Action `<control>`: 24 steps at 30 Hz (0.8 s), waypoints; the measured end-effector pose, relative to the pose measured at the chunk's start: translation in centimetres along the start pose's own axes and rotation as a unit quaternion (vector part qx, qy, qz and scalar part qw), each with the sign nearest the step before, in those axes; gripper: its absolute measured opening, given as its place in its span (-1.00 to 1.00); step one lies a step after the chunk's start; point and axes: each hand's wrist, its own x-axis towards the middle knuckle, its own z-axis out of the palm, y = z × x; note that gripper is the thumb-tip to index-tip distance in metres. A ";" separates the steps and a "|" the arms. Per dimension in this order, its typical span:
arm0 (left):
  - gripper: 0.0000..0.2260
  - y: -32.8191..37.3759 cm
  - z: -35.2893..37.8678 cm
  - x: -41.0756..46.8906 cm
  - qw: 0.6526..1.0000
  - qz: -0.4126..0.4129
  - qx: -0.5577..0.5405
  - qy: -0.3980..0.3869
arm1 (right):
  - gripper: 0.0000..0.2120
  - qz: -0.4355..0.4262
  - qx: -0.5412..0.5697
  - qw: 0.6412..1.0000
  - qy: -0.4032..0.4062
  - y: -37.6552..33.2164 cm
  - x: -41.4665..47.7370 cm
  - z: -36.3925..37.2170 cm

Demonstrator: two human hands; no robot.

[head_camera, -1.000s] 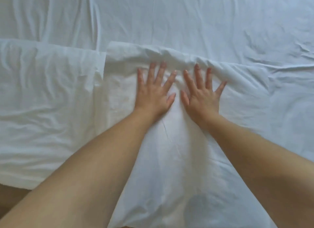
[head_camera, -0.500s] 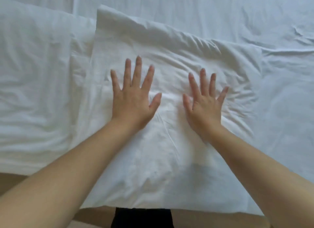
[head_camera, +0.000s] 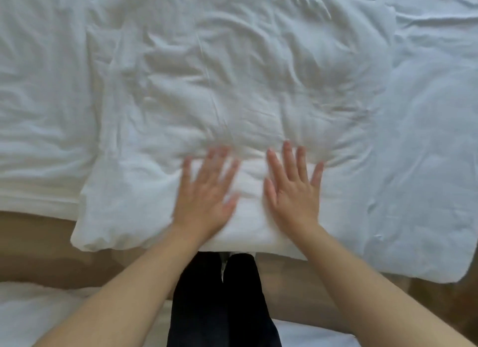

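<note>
Ahead: past my fingers (head_camera: 286, 156) the pillow (head_camera: 245, 83) offers a broad, wrinkled top, free to sweep over.
Left: a second pillow (head_camera: 46, 101) lies tight against it, with no gap to slip between.
Right: the flat sheet (head_camera: 429, 139) lies low, open for my right hand (head_camera: 293, 194).
Near: my legs (head_camera: 225, 300) stand against the pillow's near edge, blocking the middle.
</note>
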 end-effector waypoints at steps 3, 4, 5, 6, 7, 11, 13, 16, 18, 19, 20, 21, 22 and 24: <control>-0.40 -6.2 2.1 -2.0 0.993 -0.092 0.057 -0.047 | -0.41 0.069 -0.044 0.996 -0.023 5.4 -1.4 1.3; -0.39 -7.4 2.0 -2.4 0.990 -0.109 0.075 -0.057 | -0.41 0.096 -0.047 0.994 -0.030 6.7 -1.9 1.1; -0.38 -7.7 1.7 -2.5 0.988 -0.119 0.081 -0.058 | -0.40 0.127 -0.037 0.990 -0.042 7.3 -2.2 0.8; -0.38 -7.1 1.4 -2.5 0.990 -0.111 0.072 -0.047 | -0.40 0.147 -0.022 0.988 -0.048 7.0 -2.4 0.6; -0.37 -6.0 1.3 -2.7 0.995 -0.079 0.054 -0.040 | -0.40 0.148 -0.007 0.988 -0.051 6.2 -2.7 0.3; -0.38 -6.4 1.9 -6.8 0.990 -0.026 0.079 -0.111 | -0.43 0.106 -0.034 0.987 -0.118 4.7 -5.3 0.3; -0.39 -8.1 1.6 -9.0 0.976 -0.146 0.083 -0.136 | -0.41 0.226 -0.006 0.962 -0.156 5.7 -6.2 0.4; -0.35 -7.9 0.1 -10.2 0.940 -0.310 -0.071 -0.128 | -0.36 0.308 0.023 0.938 -0.159 4.4 -6.2 -0.6; -0.38 -8.1 -1.2 -10.4 0.850 -0.453 -0.267 -0.040 | -0.35 0.270 0.024 0.951 -0.150 1.9 -6.0 -1.7; -0.40 -8.4 -1.2 -9.9 0.769 -0.533 -0.353 0.003 | -0.35 0.241 0.027 0.959 -0.149 1.0 -5.6 -1.9; -0.42 -8.8 -1.6 -9.8 0.669 -0.610 -0.425 0.015 | -0.35 0.205 0.029 0.967 -0.148 -0.2 -5.5 -2.1; -0.44 -9.3 -1.9 -9.8 0.556 -0.665 -0.498 -0.003 | -0.34 0.170 0.034 0.974 -0.147 -1.6 -5.3 -2.4; -0.46 -9.8 -2.2 -9.8 0.441 -0.689 -0.575 -0.032 | -0.33 0.140 0.044 0.979 -0.144 -3.0 -5.1 -2.4; -0.52 -10.8 -2.3 -10.1 0.281 -0.676 -0.680 -0.043 | -0.32 0.103 0.060 0.982 -0.144 -6.0 -4.4 -2.4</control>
